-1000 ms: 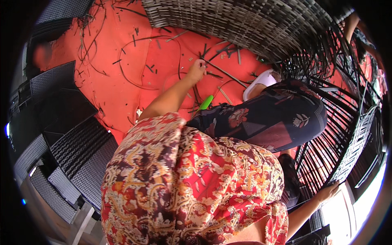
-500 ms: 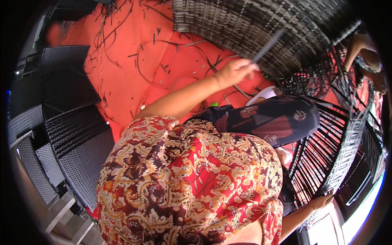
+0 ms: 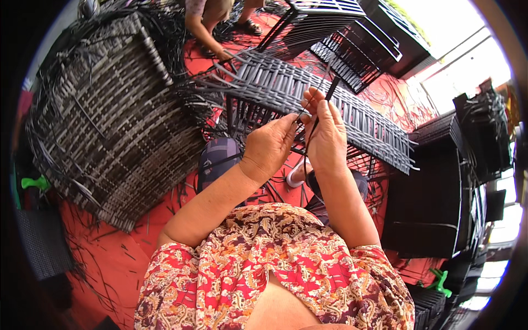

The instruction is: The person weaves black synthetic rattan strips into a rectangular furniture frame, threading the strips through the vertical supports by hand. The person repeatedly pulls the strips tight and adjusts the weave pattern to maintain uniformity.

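Both of my hands are raised close together over a grey woven wicker panel (image 3: 379, 129), part of a dark-framed piece of furniture. My left hand (image 3: 269, 144) is closed, thumb and fingertips pinching a thin dark wicker strand (image 3: 308, 147). The same strand passes through my right hand (image 3: 328, 135), whose fingers are bent round it, and its lower end hangs down beside the palm. Loose strand ends stick out from both ends of the panel. My knees are below it, on either side of my hands.
To the left stands a large brown-grey woven piece (image 3: 121, 121) with tangled strands. Another person's hand (image 3: 223, 55) touches the panel's far left end. Dark furniture frames (image 3: 330, 22) are stacked behind, black furniture (image 3: 421, 203) at right. Strand scraps litter the red floor covering (image 3: 126, 261).
My view has swung right. My left hand, which held out a blurred grey strip, has come to meet my right hand; the right has left the edge of the woven frame.
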Demonstrator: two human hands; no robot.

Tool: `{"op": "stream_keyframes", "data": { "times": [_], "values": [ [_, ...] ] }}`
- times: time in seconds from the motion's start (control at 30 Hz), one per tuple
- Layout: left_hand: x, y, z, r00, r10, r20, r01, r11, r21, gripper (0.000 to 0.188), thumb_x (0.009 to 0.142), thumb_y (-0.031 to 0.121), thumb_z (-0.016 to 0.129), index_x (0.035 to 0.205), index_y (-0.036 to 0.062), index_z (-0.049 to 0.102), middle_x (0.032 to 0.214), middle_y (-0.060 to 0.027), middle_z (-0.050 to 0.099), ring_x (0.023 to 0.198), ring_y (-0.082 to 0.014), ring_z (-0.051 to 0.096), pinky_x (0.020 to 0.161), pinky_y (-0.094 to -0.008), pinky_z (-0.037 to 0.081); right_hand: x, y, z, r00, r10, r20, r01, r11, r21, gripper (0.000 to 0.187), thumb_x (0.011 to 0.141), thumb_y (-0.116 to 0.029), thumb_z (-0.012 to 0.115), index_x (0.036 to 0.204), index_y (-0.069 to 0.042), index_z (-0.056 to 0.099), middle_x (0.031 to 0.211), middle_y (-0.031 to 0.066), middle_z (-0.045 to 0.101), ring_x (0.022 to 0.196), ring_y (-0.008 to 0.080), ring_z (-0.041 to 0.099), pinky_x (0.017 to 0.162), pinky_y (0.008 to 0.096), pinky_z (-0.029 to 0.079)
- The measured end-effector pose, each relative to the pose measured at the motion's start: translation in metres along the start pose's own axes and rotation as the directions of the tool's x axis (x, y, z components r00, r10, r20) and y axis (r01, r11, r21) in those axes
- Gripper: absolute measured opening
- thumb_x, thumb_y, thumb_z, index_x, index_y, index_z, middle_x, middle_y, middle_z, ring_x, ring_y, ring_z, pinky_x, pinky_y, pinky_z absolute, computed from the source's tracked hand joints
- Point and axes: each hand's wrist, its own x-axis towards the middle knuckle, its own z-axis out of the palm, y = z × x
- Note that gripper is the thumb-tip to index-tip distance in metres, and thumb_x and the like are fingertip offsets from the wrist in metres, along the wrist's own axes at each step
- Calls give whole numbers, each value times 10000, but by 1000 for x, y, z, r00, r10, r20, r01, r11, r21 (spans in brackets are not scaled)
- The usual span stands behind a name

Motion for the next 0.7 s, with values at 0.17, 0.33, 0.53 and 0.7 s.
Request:
{"op": "stream_keyframes", "data": {
  "times": [0.17, 0.33, 0.53, 0.7],
  "values": [
    [5, 3, 3, 993, 75, 96, -89, 985, 147, 226, 837, 93, 558, 1056, 45, 587, 871, -168, 631, 738, -321, 627, 607, -352, 510, -1, 2, -2, 999, -40, -4, 40, 999, -23, 279, 935, -184, 476, 1145, -11, 542, 1034, 72, 615, 929, 112, 554, 765, 216, 402],
    [7, 11, 6, 974, 160, 159, -187, 967, 171, 242, 801, 67, 574, 1041, 43, 587, 809, -167, 619, 694, -313, 619, 573, -358, 505, 7, -14, -8, 998, -63, -10, 64, 995, 75, 268, 936, -169, 473, 1119, 15, 542, 844, 19, 578, 765, 86, 519, 739, 221, 408],
    [20, 3, 5, 644, -176, 744, 757, 290, -586, 188, 923, 223, 494, 942, 45, 550, 735, -25, 573, 539, -91, 530, 432, -205, 359, 13, -20, -11, 1000, 8, -12, -4, 955, 296, 230, 926, -135, 488, 1084, 26, 532, 771, -4, 510, 728, 83, 496, 696, 223, 423],
    [29, 16, 2, 522, -199, 830, 853, 148, -501, 183, 925, 244, 492, 896, 67, 532, 698, -42, 569, 461, -94, 484, 394, -183, 347, 18, -25, -18, 993, 105, 54, -117, 932, 344, 220, 914, -137, 509, 1077, 9, 527, 769, 3, 521, 737, 103, 499, 699, 246, 427]
  ]
}}
